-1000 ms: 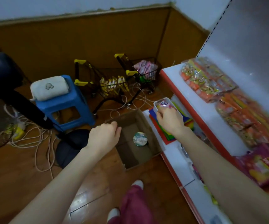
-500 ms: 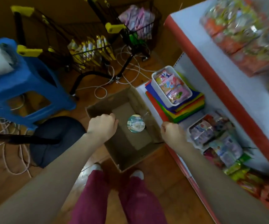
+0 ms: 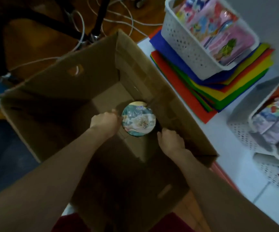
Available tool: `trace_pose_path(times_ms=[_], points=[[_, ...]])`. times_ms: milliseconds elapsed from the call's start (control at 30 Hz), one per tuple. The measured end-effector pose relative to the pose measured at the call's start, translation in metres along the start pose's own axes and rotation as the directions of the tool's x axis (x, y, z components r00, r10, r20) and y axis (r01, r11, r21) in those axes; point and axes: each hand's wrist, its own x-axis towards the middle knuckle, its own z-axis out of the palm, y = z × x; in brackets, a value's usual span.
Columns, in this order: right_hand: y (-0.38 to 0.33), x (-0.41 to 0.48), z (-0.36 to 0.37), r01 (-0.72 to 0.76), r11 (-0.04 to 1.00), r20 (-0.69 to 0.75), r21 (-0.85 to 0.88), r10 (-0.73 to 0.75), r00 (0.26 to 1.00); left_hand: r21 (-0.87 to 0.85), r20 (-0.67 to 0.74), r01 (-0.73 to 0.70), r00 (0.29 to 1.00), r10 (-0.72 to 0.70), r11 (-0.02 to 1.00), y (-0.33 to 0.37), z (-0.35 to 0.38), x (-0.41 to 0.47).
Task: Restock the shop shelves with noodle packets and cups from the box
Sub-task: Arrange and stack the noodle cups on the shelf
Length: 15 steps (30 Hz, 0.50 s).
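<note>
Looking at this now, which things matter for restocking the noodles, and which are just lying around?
For the job: cardboard box; noodle cup inside it; left hand and right hand beside the cup; shelf.
Just lying about: white basket of pink packets; coloured sheets under it; floor cables.

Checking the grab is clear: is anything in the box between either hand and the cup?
Nothing visible does. The left hand is at the left rim of the cup, the right hand just off its right side, beside the box wall.
</note>
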Motion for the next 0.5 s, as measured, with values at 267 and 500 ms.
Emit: trace_pose_path(times_ms=[267, 500], points=[[-0.019, 0.060, 0.041, -0.153, 0.889, 0.025, 0.432, 0.158, 0.987, -0.305, 0.028, -0.011, 0.999, 0.020, 0.952, 0.016, 0.040, 0.053], [-0.039, 0.044, 0.049, -0.176, 0.835, -0.021, 0.522, 0.218, 0.976, -0.369, 0.016, 0.049, 0.999, -0.046, 0.928, -0.009, 0.029, 0.026]])
